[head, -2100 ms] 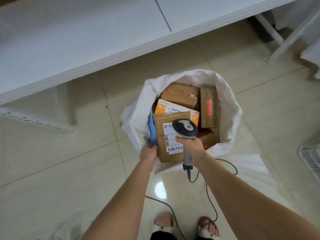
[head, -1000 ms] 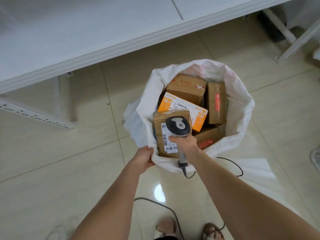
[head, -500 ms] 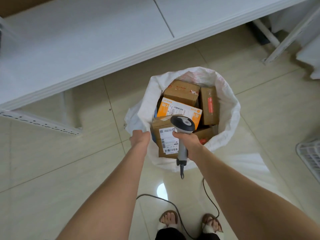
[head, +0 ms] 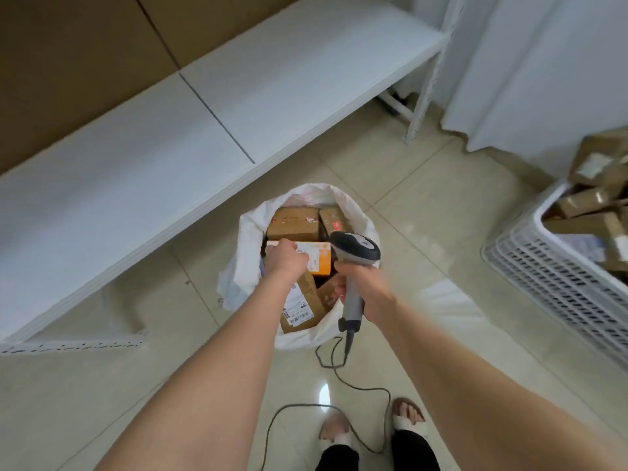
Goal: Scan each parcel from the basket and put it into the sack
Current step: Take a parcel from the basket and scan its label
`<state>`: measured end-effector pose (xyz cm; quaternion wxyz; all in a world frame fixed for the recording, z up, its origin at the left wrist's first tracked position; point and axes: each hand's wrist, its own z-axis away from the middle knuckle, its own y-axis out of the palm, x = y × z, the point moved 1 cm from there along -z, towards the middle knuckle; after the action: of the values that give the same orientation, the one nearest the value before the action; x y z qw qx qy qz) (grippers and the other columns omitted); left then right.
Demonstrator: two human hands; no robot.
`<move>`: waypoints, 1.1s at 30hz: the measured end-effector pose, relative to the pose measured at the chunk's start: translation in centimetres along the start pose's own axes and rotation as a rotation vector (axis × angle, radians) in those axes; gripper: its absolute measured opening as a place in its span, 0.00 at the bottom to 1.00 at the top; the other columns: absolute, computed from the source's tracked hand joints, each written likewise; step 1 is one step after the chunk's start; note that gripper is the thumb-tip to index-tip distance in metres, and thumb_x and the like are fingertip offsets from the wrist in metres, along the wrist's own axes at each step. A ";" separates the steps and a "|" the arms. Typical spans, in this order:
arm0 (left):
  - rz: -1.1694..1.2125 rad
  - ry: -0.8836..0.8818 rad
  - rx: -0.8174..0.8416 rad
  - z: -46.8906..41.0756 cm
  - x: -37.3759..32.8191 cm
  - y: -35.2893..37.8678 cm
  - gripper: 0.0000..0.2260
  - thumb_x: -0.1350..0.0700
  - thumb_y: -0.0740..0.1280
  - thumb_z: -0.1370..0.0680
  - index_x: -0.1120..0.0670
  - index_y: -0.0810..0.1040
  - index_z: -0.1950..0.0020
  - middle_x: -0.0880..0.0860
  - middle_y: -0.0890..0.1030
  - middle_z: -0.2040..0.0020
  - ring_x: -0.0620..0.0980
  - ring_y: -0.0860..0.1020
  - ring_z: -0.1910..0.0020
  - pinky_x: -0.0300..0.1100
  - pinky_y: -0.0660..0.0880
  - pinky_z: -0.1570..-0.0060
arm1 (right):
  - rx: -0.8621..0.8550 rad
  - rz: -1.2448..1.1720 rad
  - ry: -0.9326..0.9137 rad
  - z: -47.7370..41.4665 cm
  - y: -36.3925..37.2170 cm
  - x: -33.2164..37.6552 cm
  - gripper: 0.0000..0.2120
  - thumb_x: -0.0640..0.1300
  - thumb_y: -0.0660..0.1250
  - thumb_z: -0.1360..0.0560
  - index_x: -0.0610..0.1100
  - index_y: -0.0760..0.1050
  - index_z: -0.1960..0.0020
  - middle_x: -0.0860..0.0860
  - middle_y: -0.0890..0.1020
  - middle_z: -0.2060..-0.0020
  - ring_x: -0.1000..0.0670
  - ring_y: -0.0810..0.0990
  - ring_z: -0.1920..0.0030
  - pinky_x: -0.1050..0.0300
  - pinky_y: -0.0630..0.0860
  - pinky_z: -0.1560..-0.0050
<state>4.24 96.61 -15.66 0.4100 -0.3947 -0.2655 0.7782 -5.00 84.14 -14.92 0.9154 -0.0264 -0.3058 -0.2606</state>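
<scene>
A long white shelf (head: 210, 107) runs low along the wall, to the left of and behind the sack (head: 249, 256). The white sack stands open on the tiled floor (head: 441, 212), just in front of the shelf's edge, and holds several parcels. At the far side of the sack lie two brown cardboard boxes (head: 294, 224) side by side. Nearer the middle of the sack sits an orange-and-white parcel (head: 317, 258), and the left hand (head: 285, 258) rests on its left end, fingers curled over the top edge; whether it truly grips the parcel I cannot tell. Below that hand, at the near side of the sack, a brown labelled box (head: 300, 305) leans upright with its white barcode label facing up. Just right of it, over the sack's near right rim, the right hand (head: 363, 287) is clenched around the grey handle of a barcode scanner (head: 355, 254), whose dark head tilts over the sack's right side. The scanner's cable (head: 339, 372) trails down from the handle across the floor toward the person's sandalled feet (head: 406, 414). Well to the right of the sack stands a white slatted basket (head: 550, 266), with more brown parcels (head: 591, 198) piled in it.
</scene>
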 end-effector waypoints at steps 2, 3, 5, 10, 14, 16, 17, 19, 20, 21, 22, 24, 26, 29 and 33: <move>-0.030 0.077 0.040 1.8 -3.4 0.4 0.17 0.56 0.63 0.21 0.54 0.72 0.32 0.56 0.72 0.34 0.56 0.74 0.39 0.43 0.71 0.48 | -0.034 -0.092 -0.014 2.1 -2.4 1.4 0.05 0.37 0.69 0.26 0.37 0.73 0.56 0.43 0.76 0.69 0.49 0.74 0.73 0.61 0.73 0.71; -0.046 0.126 0.050 2.8 -5.1 0.7 0.15 0.57 0.63 0.21 0.55 0.74 0.34 0.55 0.73 0.36 0.56 0.75 0.41 0.44 0.72 0.48 | -0.054 -0.144 -0.021 3.1 -3.7 2.0 0.05 0.37 0.68 0.25 0.37 0.73 0.56 0.43 0.76 0.69 0.49 0.73 0.73 0.61 0.72 0.71; -0.073 0.209 0.067 5.0 -8.5 1.6 0.13 0.57 0.63 0.21 0.57 0.76 0.38 0.55 0.76 0.39 0.56 0.77 0.43 0.47 0.75 0.47 | -0.093 -0.222 -0.040 4.9 -6.7 3.1 0.04 0.37 0.67 0.24 0.38 0.72 0.56 0.43 0.75 0.71 0.50 0.73 0.74 0.60 0.71 0.71; -0.146 0.309 0.093 10.3 -16.4 6.0 0.15 0.56 0.63 0.23 0.53 0.76 0.36 0.58 0.75 0.37 0.58 0.75 0.39 0.51 0.71 0.37 | -0.161 -0.361 -0.097 9.0 -15.8 5.3 0.04 0.38 0.66 0.24 0.41 0.72 0.57 0.45 0.75 0.73 0.51 0.72 0.77 0.60 0.71 0.70; -0.186 0.398 0.098 16.0 -22.8 10.7 0.15 0.56 0.64 0.22 0.54 0.74 0.35 0.59 0.72 0.34 0.58 0.75 0.39 0.45 0.70 0.37 | -0.202 -0.429 -0.130 12.0 -24.6 6.4 0.05 0.38 0.67 0.24 0.41 0.72 0.58 0.45 0.75 0.73 0.51 0.71 0.75 0.59 0.71 0.69; -0.213 0.421 0.083 19.0 -26.1 13.5 0.15 0.56 0.64 0.22 0.54 0.74 0.35 0.59 0.71 0.34 0.58 0.73 0.38 0.43 0.69 0.39 | -0.219 -0.461 -0.142 13.5 -29.6 6.8 0.06 0.38 0.67 0.24 0.41 0.72 0.58 0.46 0.75 0.74 0.51 0.72 0.75 0.59 0.71 0.69; -0.219 0.426 0.084 20.7 -27.7 15.1 0.15 0.57 0.64 0.22 0.55 0.75 0.35 0.59 0.71 0.34 0.58 0.73 0.38 0.43 0.69 0.39 | -0.231 -0.482 -0.147 14.2 -32.2 6.9 0.05 0.38 0.67 0.24 0.41 0.72 0.57 0.46 0.75 0.74 0.51 0.72 0.75 0.59 0.71 0.69; -0.213 0.443 0.100 24.3 -30.9 18.5 0.15 0.58 0.64 0.23 0.55 0.75 0.36 0.60 0.70 0.35 0.58 0.73 0.39 0.44 0.69 0.39 | -0.254 -0.539 -0.156 15.8 -37.8 7.2 0.04 0.38 0.68 0.24 0.39 0.73 0.54 0.46 0.75 0.73 0.51 0.73 0.75 0.60 0.72 0.70; -0.217 0.454 0.110 25.9 -32.3 20.4 0.15 0.58 0.64 0.23 0.55 0.75 0.36 0.60 0.70 0.35 0.58 0.74 0.39 0.44 0.69 0.39 | -0.262 -0.570 -0.161 16.5 -40.5 7.3 0.04 0.38 0.68 0.24 0.39 0.74 0.52 0.46 0.76 0.72 0.51 0.73 0.74 0.60 0.72 0.70; -0.226 0.466 0.119 27.6 -33.7 22.0 0.15 0.58 0.64 0.23 0.55 0.75 0.37 0.59 0.71 0.36 0.58 0.74 0.39 0.44 0.69 0.39 | -0.268 -0.593 -0.165 17.2 -43.2 7.3 0.05 0.38 0.68 0.24 0.39 0.74 0.49 0.46 0.76 0.72 0.51 0.73 0.73 0.60 0.73 0.70; -0.232 0.477 0.129 29.2 -35.2 23.7 0.15 0.57 0.65 0.24 0.55 0.74 0.37 0.59 0.71 0.36 0.58 0.74 0.40 0.44 0.70 0.39 | -0.271 -0.611 -0.169 17.8 -45.8 7.5 0.07 0.39 0.68 0.24 0.38 0.75 0.47 0.46 0.76 0.71 0.51 0.74 0.72 0.60 0.73 0.69; -0.230 0.503 0.162 32.0 -38.0 27.0 0.15 0.57 0.64 0.23 0.55 0.74 0.36 0.59 0.71 0.36 0.57 0.74 0.40 0.46 0.70 0.40 | -0.269 -0.642 -0.172 18.7 -50.7 7.6 0.10 0.39 0.68 0.24 0.36 0.76 0.44 0.46 0.76 0.70 0.51 0.75 0.71 0.60 0.74 0.69; -0.237 0.531 0.200 34.2 -40.4 30.0 0.15 0.57 0.64 0.22 0.55 0.74 0.36 0.58 0.70 0.36 0.57 0.74 0.41 0.45 0.70 0.41 | -0.290 -0.671 -0.163 19.4 -54.9 7.5 0.08 0.40 0.69 0.24 0.38 0.77 0.47 0.46 0.77 0.69 0.51 0.76 0.70 0.61 0.75 0.69; -0.256 0.558 0.237 36.8 -43.6 33.9 0.16 0.57 0.65 0.22 0.55 0.73 0.35 0.58 0.70 0.34 0.57 0.74 0.41 0.46 0.71 0.40 | -0.343 -0.704 -0.144 19.9 -60.2 7.6 0.06 0.41 0.70 0.25 0.40 0.77 0.50 0.46 0.78 0.67 0.52 0.77 0.68 0.60 0.77 0.65; -0.272 0.580 0.282 38.5 -47.3 38.2 0.16 0.57 0.64 0.23 0.55 0.74 0.35 0.57 0.72 0.35 0.55 0.75 0.41 0.47 0.73 0.40 | -0.417 -0.735 -0.134 19.6 -66.0 8.2 0.06 0.43 0.71 0.25 0.41 0.77 0.52 0.46 0.79 0.65 0.51 0.78 0.67 0.59 0.78 0.62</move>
<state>-27.50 33.12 -4.03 0.6188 -0.5000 -0.0777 0.6009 -42.69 27.42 -1.66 0.7147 -0.1169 -0.2946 -0.6235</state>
